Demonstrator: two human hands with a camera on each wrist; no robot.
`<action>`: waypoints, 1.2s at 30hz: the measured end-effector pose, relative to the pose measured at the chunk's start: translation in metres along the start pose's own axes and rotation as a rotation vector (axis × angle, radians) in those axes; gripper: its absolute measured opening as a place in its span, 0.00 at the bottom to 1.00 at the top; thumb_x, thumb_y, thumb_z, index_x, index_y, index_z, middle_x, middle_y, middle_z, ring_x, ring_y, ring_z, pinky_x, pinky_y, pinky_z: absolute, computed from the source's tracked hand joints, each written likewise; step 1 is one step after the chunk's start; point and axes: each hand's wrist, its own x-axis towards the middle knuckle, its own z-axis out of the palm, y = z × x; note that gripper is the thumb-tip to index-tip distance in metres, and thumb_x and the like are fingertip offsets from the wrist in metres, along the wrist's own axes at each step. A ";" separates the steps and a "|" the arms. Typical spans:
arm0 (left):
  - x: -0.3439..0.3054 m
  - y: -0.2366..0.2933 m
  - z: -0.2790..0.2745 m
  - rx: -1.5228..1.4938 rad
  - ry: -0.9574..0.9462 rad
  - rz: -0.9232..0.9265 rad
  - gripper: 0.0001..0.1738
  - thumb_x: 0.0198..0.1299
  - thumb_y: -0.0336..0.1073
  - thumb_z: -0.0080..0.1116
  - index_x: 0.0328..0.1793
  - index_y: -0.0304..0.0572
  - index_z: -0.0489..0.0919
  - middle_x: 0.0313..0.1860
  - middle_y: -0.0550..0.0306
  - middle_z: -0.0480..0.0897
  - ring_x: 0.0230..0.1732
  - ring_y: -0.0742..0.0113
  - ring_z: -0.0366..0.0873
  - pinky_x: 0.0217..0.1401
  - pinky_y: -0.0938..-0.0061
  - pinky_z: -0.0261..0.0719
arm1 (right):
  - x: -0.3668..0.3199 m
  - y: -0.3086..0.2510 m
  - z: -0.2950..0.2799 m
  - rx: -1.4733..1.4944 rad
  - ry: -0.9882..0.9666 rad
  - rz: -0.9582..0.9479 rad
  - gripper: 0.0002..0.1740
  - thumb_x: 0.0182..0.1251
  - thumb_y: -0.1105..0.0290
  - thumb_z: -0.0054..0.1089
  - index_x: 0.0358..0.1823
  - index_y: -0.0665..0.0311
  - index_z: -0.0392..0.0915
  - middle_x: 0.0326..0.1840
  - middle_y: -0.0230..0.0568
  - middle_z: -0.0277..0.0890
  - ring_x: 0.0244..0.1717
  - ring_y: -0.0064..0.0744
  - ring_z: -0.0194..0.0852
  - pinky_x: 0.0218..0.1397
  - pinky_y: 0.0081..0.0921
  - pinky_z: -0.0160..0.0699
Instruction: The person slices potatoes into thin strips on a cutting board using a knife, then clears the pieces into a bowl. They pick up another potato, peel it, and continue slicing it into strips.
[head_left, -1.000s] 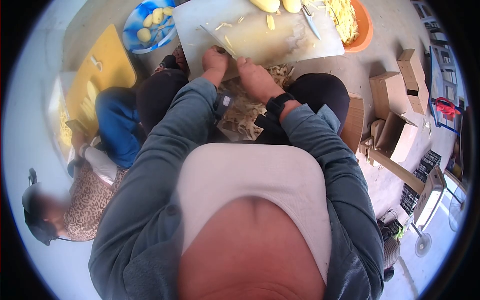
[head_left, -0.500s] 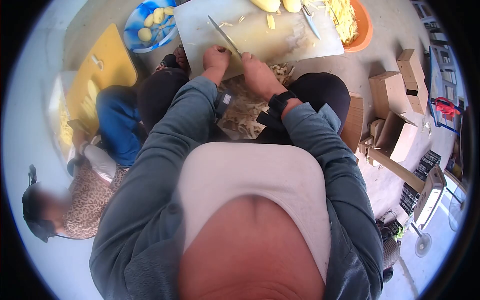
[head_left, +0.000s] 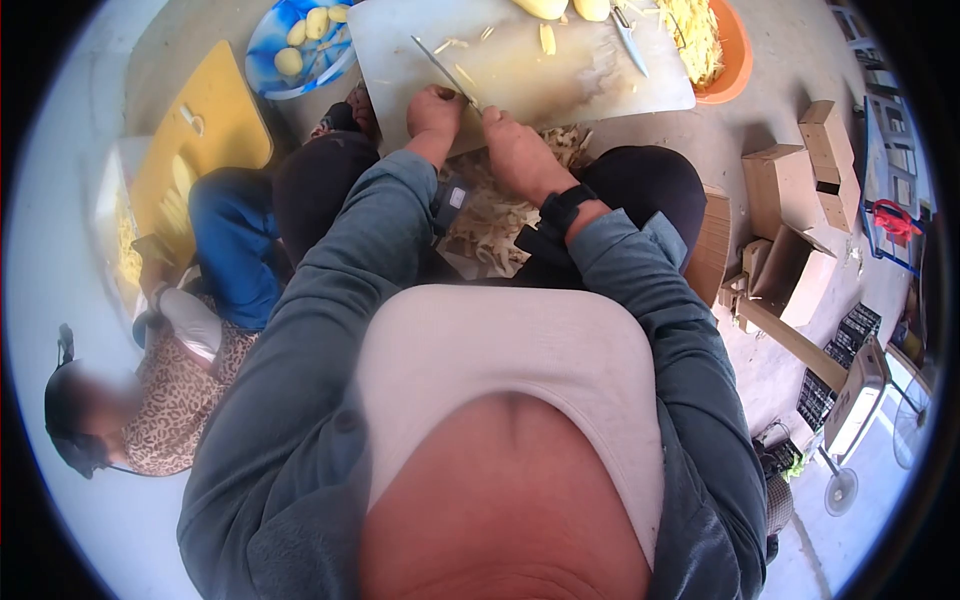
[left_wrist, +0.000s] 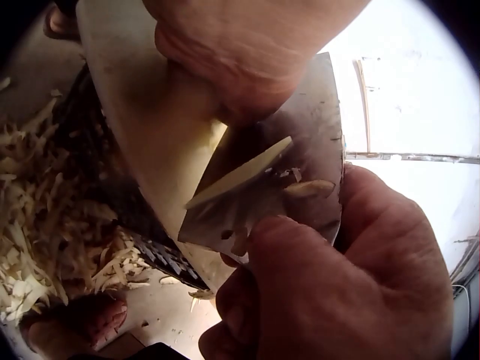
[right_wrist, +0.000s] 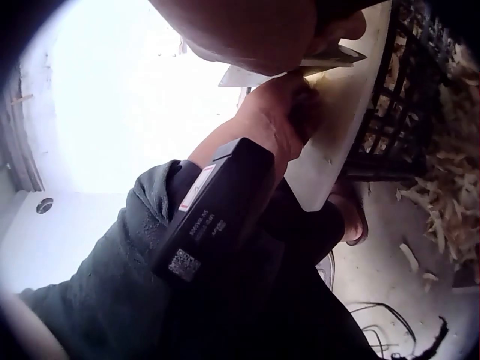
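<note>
Right hand [head_left: 520, 155] grips knife [left_wrist: 262, 196]; only head view shows orange basin [head_left: 740, 58].

Both arms [head_left: 655, 290] stretched forward, left fingers [head_left: 430, 100] curled, right fingers [left_wrist: 238, 304] gripping, thumb [left_wrist: 277, 236] extended.

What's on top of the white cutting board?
Two peeled potatoes, partly out of frame, a small knife and loose yellow strips lie on the cutting board; the right hand holds a large knife over it. What lies under the left hand is hidden.

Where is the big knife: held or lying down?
Held: the right hand grips the knife, and a pale strip lies across it.
</note>
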 end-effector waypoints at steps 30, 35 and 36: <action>-0.003 0.002 0.000 0.014 0.011 0.011 0.18 0.47 0.49 0.63 0.38 0.46 0.85 0.34 0.48 0.84 0.38 0.53 0.83 0.44 0.64 0.79 | 0.002 0.001 0.011 0.027 0.024 0.018 0.10 0.56 0.81 0.47 0.40 0.72 0.63 0.36 0.62 0.74 0.33 0.58 0.78 0.37 0.45 0.79; 0.000 -0.001 0.003 0.035 0.017 0.004 0.16 0.46 0.48 0.64 0.37 0.48 0.85 0.34 0.50 0.85 0.39 0.53 0.83 0.44 0.63 0.79 | 0.009 -0.002 0.011 0.019 0.005 0.035 0.09 0.56 0.81 0.47 0.39 0.73 0.64 0.35 0.63 0.74 0.34 0.60 0.78 0.37 0.45 0.78; 0.001 -0.003 0.005 0.010 0.010 0.032 0.15 0.46 0.47 0.63 0.37 0.48 0.85 0.35 0.50 0.85 0.39 0.53 0.83 0.44 0.64 0.79 | 0.010 0.001 0.012 0.016 0.008 0.032 0.09 0.56 0.81 0.47 0.39 0.73 0.64 0.35 0.63 0.74 0.34 0.60 0.78 0.37 0.45 0.78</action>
